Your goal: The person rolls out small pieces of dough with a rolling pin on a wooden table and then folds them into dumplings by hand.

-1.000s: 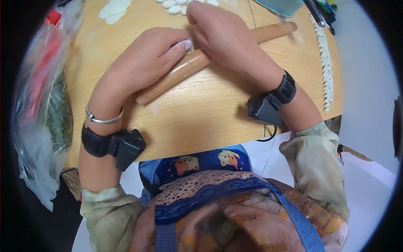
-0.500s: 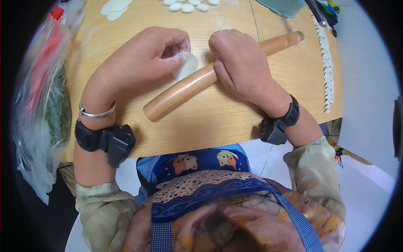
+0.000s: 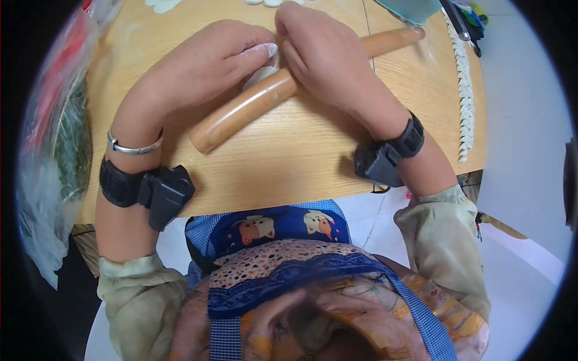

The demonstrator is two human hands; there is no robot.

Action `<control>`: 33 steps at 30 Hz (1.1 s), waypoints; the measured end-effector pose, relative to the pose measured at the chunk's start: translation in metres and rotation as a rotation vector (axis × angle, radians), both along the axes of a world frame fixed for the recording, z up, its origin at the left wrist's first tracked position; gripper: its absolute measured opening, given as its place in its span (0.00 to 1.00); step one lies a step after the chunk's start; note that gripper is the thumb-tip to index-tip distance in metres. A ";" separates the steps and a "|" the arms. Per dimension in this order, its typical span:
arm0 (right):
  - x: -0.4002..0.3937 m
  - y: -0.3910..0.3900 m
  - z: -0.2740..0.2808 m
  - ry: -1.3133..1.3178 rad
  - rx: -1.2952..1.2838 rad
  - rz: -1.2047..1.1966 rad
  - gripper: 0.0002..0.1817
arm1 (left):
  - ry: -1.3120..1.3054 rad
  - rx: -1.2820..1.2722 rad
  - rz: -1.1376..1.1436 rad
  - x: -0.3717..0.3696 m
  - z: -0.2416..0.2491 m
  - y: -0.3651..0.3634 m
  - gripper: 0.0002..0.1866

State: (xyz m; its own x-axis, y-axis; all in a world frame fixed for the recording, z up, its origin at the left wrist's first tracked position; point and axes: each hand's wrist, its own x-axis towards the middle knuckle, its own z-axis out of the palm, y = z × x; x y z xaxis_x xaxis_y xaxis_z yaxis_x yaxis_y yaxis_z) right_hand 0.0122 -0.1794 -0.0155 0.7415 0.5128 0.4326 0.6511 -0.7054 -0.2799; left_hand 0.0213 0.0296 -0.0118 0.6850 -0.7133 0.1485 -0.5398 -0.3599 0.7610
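Observation:
A wooden rolling pin [image 3: 250, 105] lies slanted on the wooden table [image 3: 289, 165], its near end at the lower left. My right hand [image 3: 325, 57] is closed over the pin's middle, the fingers wrapped round it. Just left of it, my left hand [image 3: 220, 63] pinches the edge of a small, flat piece of white dough [image 3: 260, 77]. Part of that dough is hidden behind the fingers and the pin. White flour marks the left thumb.
Flat dough rounds [image 3: 162, 5] and several dough pieces [image 3: 265, 2] lie at the far edge of view. A teal bowl [image 3: 412, 9] stands at the back right, beside a long row of dough pieces [image 3: 465, 96]. Plastic bags [image 3: 51, 132] cover the left side.
Both hands and the rolling pin have shifted up and left in the view. The left fingers have closed in, and less of the dough shows. The camera view has moved slightly.

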 end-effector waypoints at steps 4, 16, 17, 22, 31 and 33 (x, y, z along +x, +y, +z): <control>0.009 0.008 -0.001 0.014 0.011 -0.034 0.07 | -0.035 -0.057 -0.033 0.000 -0.002 0.000 0.16; -0.040 -0.028 0.003 -0.062 -0.019 0.047 0.07 | 0.036 0.136 -0.042 -0.008 0.013 0.002 0.10; -0.041 -0.028 0.003 -0.063 -0.019 0.045 0.07 | 0.077 0.097 -0.052 -0.008 0.014 0.002 0.09; -0.046 -0.028 0.007 0.070 -0.023 0.093 0.05 | 0.157 0.069 -0.082 -0.010 0.011 0.003 0.09; -0.013 -0.002 0.002 0.024 -0.004 0.014 0.06 | 0.002 0.161 -0.081 0.001 0.007 0.004 0.11; 0.001 0.009 0.001 0.018 -0.024 0.000 0.06 | -0.056 -0.063 -0.089 0.001 -0.003 0.002 0.12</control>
